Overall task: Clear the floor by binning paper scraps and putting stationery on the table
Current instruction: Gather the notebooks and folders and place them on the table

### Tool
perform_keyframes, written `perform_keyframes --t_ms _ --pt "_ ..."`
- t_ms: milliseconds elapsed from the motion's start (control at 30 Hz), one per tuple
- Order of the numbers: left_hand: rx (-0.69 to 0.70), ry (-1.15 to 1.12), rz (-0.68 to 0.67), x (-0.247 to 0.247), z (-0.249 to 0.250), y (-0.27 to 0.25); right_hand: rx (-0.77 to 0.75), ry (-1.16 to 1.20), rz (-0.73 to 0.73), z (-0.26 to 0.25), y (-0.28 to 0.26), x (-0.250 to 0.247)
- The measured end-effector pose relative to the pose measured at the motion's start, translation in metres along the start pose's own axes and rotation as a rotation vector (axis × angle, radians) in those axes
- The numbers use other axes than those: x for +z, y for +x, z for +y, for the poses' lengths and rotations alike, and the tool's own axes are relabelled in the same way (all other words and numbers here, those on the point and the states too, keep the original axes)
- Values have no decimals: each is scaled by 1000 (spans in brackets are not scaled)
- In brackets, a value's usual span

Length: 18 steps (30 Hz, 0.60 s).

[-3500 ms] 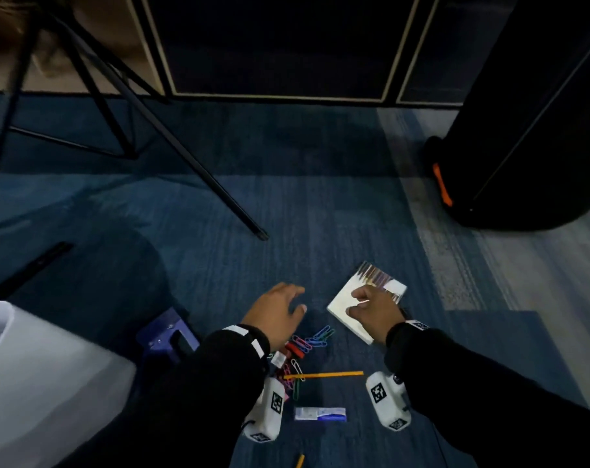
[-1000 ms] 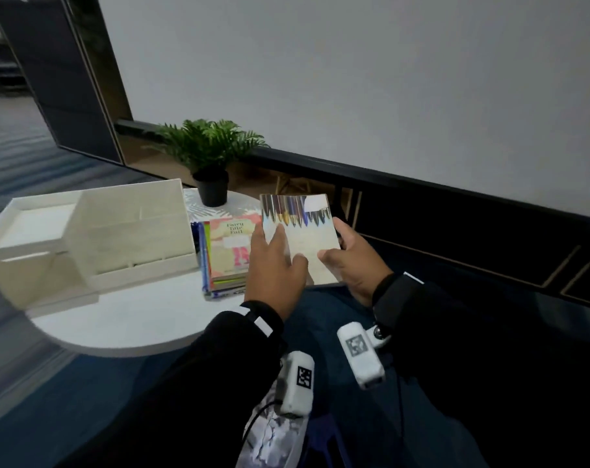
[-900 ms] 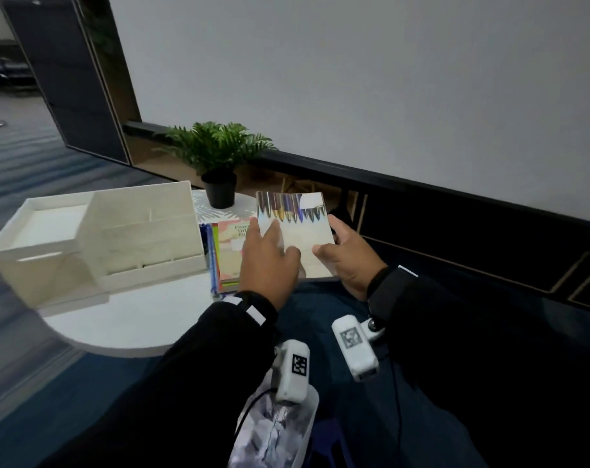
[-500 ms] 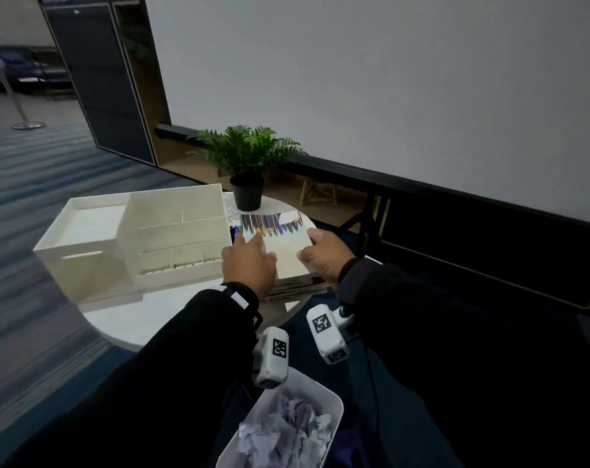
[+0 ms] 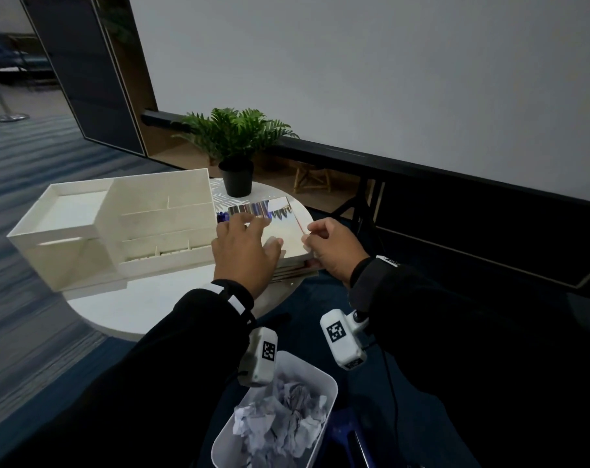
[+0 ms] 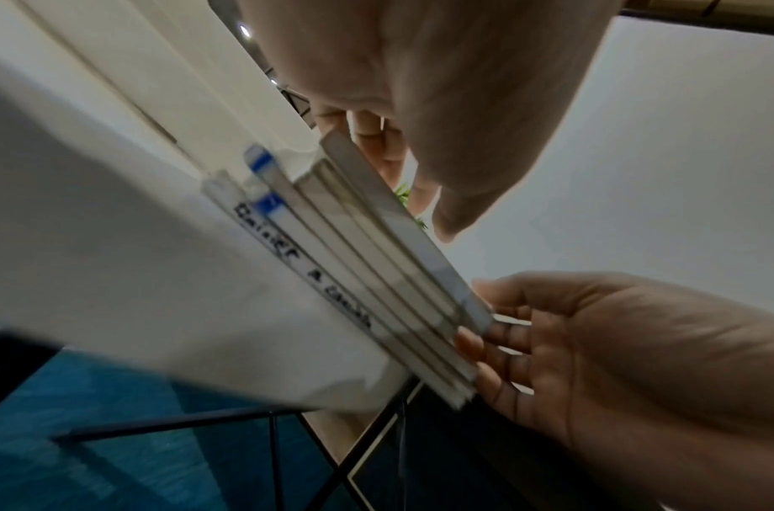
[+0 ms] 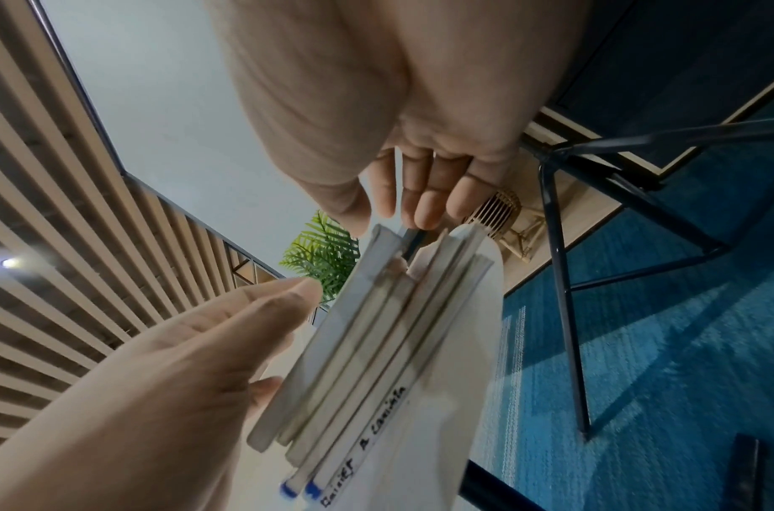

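Observation:
A notebook with a coloured-pencil strip on its cover lies on top of a stack of books at the right side of the round white table. My left hand lies on the cover with its fingers spread and nearly straight. At the notebook's right edge my right hand has its thumb on top and curled fingers along the side. The left wrist view shows the stack's spines side on, with the right hand at their corner. In the right wrist view the right fingers touch the stack's far end.
A white desk organizer fills the table's left half, and a potted plant stands behind the books. A white bin with crumpled paper scraps stands on the blue carpet below my wrists. A dark table frame stands to the right.
The notebook, taken from the floor earlier, has come down from in front of me onto the book stack. My left hand now lies flat on it.

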<state>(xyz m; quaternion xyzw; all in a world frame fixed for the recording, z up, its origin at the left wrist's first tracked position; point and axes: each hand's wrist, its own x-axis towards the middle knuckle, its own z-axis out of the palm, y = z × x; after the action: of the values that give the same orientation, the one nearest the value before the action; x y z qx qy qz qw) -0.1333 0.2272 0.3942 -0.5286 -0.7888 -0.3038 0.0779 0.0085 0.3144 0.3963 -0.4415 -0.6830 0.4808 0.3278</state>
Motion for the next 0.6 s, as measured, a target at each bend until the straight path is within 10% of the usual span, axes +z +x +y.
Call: perform_keyframes --t_ms 267,600 --pt "276 -147 18 24 53 -46 -7 -66 110 49 -38 -48" --pt "343 -461 -283 112 112 -149 116 -116 151 164 -116 -107"
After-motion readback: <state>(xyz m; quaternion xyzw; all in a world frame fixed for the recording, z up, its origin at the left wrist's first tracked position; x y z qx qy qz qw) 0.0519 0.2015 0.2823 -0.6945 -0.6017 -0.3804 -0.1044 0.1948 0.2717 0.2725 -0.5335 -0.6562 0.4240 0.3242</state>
